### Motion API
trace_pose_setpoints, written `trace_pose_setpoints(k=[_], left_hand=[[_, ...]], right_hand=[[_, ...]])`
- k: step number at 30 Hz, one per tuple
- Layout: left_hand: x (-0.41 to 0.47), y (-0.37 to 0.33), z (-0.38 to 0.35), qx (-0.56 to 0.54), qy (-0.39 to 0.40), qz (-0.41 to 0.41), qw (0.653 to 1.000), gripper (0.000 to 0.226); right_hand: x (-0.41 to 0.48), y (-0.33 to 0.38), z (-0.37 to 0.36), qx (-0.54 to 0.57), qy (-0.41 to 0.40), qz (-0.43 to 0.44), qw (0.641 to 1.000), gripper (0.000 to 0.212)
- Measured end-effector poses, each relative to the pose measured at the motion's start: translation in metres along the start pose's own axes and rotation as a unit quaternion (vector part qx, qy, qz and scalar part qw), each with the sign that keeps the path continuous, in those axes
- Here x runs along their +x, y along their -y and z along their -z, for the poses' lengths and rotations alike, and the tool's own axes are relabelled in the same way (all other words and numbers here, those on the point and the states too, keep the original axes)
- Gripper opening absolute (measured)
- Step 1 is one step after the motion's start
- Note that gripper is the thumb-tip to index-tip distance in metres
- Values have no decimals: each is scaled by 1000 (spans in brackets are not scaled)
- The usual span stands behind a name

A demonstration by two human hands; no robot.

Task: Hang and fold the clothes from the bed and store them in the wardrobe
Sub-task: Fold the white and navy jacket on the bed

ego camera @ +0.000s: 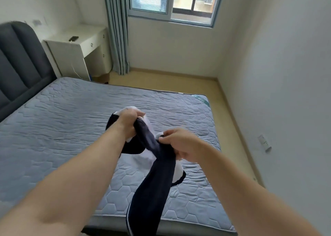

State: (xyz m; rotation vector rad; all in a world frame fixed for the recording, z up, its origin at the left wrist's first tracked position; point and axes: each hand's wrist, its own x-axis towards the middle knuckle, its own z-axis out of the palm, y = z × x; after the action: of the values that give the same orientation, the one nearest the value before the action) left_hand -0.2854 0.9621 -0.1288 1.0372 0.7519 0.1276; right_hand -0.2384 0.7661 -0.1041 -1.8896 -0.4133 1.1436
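A dark navy and white garment (pixel 152 180) hangs bunched above the bed (pixel 62 128), its long navy part trailing down toward the near edge of the mattress. My left hand (pixel 129 123) grips the upper bunch of the garment, with white cloth showing around the fist. To the right and a little lower, my right hand (pixel 180 144) pinches the cloth where navy and white meet. Both arms reach out over the grey quilted mattress. The wardrobe is out of view.
A dark padded headboard (pixel 18 62) stands at the left. A white desk (pixel 80 51) with a small dark object (pixel 73 38) on it is in the far corner beside a grey-blue curtain (pixel 117 29) and a window (pixel 172 2). Wooden floor (pixel 231 99) runs along the right wall.
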Motion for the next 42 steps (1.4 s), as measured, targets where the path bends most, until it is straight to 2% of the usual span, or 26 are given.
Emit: trace_pose_setpoints(k=[1,2,5,7,11,14,16,18,20,21,22,23,27,29,32,36,38,40,42], left_hand=[[-4,-3,-10,85,-7,-40,996,9],[-8,-6,-18,158,-14,-82,984,21],[-31,-14,-48,321,57,-171,930,28],[-41,-20,-65,382,95,-215,894,42],[-58,-31,-94,429,78,-272,858,22],[-64,-37,-104,508,15,-348,788,16],[-69,-43,-111,507,22,-360,783,23],[-72,-46,-117,497,45,-356,790,28],[-71,-44,-119,565,11,-395,724,11],[-70,-42,-120,599,-12,-413,686,20],[-70,-39,-122,617,-26,-424,663,30],[-69,-37,-123,622,-34,-426,656,37],[-70,-38,-129,584,-55,-453,671,54],[-71,-39,-131,554,-54,-480,678,56],[-71,-44,-137,521,-52,-507,685,54],[-70,-49,-139,486,-29,-509,709,38],[-69,-52,-137,476,-26,-505,720,29],[-64,-55,-132,473,-37,-504,722,26],[-55,-60,-122,481,-68,-503,715,27]], right_hand=[[-7,-7,10,-60,23,-21,998,21],[-12,-13,19,-121,30,-33,992,24],[-15,-25,42,-250,-62,-5,966,30],[-11,-30,55,-232,-130,21,964,36],[-9,-39,79,-135,-241,82,958,71],[-12,-43,96,-116,-313,125,934,84],[-15,-46,104,-133,-321,124,929,91],[-18,-47,106,-149,-288,129,937,93],[-19,-48,105,-151,-237,138,950,90],[-19,-48,103,-155,-224,140,952,88],[-18,-50,103,-158,-224,141,951,85],[-17,-52,103,-153,-231,140,951,83],[-12,-70,113,-116,-255,56,958,103],[-10,-78,118,-107,-239,23,965,103],[-8,-86,116,-99,-160,3,982,78],[0,-102,103,-45,-69,1,997,70],[4,-106,96,5,-23,17,1000,53],[5,-106,92,18,-1,37,999,33],[8,-104,93,34,-8,65,997,26]])
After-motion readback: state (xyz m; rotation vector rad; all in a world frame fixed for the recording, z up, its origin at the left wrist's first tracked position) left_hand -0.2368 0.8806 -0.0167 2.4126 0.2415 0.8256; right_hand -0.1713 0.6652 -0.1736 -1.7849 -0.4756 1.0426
